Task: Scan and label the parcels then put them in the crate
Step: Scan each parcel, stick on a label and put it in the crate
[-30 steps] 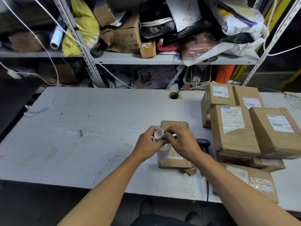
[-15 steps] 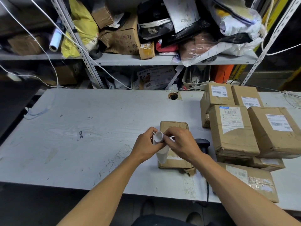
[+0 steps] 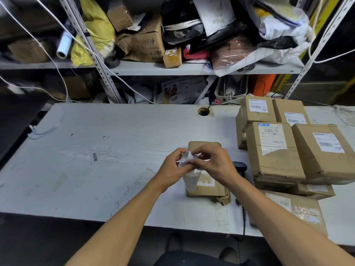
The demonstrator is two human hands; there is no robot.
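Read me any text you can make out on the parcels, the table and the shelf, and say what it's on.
"SEK": white label on the far parcel; the rest is blurred.
Other parcel labels: barcodes, print too small.
Table sticker: characters, unreadable.
Shelf box: handwriting, illegible.

A parcel sorting or dispatch room. A scuffed white tabletop (image 3: 96,150) carries a cluster of brown cardboard parcels (image 3: 274,150) with printed barcode labels at its right end. Behind the tabletop, a slotted metal shelf rack (image 3: 192,69) is crammed with more boxes, plastic mailer bags (image 3: 278,22) and a yellow sack (image 3: 96,29), with loose white cables hanging across it.
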